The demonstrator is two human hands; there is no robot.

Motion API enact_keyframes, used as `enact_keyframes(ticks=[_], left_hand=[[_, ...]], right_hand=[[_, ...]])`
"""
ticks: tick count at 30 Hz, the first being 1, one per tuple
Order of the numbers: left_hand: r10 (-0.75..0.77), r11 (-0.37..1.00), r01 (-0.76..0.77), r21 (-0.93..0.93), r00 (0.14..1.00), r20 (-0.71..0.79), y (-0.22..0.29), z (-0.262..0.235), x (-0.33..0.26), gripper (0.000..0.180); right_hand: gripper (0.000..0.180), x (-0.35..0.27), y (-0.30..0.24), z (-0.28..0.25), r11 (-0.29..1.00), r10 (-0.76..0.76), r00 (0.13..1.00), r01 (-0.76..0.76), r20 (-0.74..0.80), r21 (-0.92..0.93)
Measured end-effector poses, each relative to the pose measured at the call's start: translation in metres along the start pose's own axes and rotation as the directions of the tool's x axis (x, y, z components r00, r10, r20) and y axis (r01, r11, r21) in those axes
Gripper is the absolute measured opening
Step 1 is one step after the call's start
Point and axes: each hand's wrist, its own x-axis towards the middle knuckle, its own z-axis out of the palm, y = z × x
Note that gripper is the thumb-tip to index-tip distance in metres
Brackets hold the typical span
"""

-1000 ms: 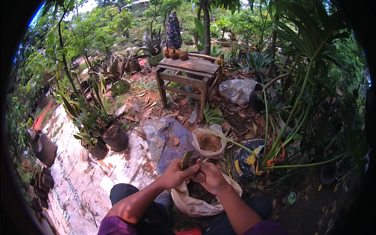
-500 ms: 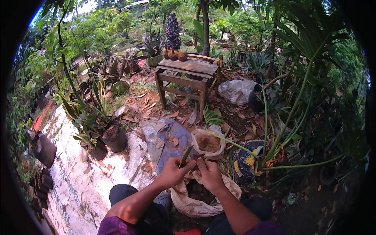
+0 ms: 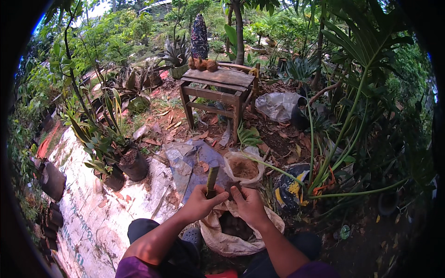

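My left hand [image 3: 203, 203] is closed round a thick green stem cutting [image 3: 212, 180], which stands nearly upright out of the fist. Close beside it, my right hand [image 3: 248, 204] pinches thumb and fingers together. Something small and dark shows between the two hands, too unclear to name. Both hands are over the far rim of a whitish woven sack [image 3: 214, 238], rolled open, with dark soil [image 3: 235, 226] inside. Just beyond the hands sits a smaller pale bag [image 3: 228, 163] of brown fibrous material [image 3: 244, 167].
A wooden stool [image 3: 218, 95] ahead carries several brown fibre-wrapped balls [image 3: 202, 64]. Potted plants [image 3: 134, 164] stand at left on a pale sheet [image 3: 99, 215]. At right, a large-leaved plant with long stalks [image 3: 345, 125] spreads from a black-and-yellow pot [image 3: 287, 191].
The green stem cutting has swung from a slant to nearly upright in my left hand, which has shifted slightly left. My right hand stays pinched near it. The view has shifted slightly.
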Motion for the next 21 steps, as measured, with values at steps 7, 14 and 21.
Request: enact_keyframes(ticks=[7,14,21], left_hand=[[-0.133,0.984,0.158,-0.077,0.957,0.256,-0.003,-0.001,-0.002,0.027],[-0.061,0.99,0.078,-0.117,0.988,0.144,-0.001,0.003,-0.002,0.025],[-0.046,0.98,0.064,-0.188,0.994,0.098,0.02,0.002,-0.009,0.025]], right_hand=[[0.057,0.0,0.006,0.002,0.997,0.034,0.991,-0.043,0.126,0.067],[0.06,0.004,0.015,0.001,0.993,0.028,0.989,-0.044,0.144,0.109],[0.051,0.006,0.017,0.001,0.972,0.097,0.972,-0.138,0.213,0.188]])
